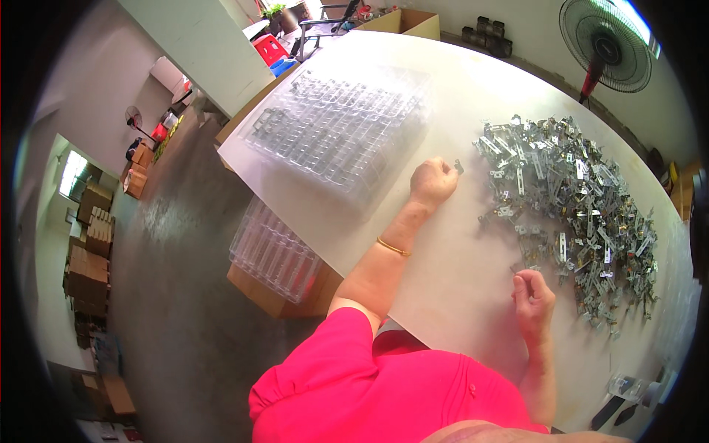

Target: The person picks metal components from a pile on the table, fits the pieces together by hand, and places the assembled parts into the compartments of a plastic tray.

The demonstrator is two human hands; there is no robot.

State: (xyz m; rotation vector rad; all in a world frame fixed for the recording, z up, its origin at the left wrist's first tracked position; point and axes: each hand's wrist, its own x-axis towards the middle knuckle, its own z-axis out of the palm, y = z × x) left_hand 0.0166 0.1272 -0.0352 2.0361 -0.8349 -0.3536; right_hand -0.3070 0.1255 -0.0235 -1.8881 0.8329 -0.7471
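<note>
My left hand [433, 181] is closed over the middle of the table, between the trays and the heap. A small metal bracket [459, 167] sticks out from its fingertips. Nearer to me, my right hand [533, 299] is pinched beside the heap's near left edge. Something small and dark shows at its fingertips, too little to name. The heap of small metal brackets [572, 199] spreads loosely over the right side of the table. Clear plastic trays [336, 133] lie stacked at the left, with rows of metal parts in the compartments.
Everything rests on a pale table [443, 273] with a curved-looking edge. Below its left edge, more clear trays [273, 251] sit on a cardboard box [255, 288]. A standing fan [605, 46] is beyond the far right. Dark-handled tools [617, 410] lie at the near right.
</note>
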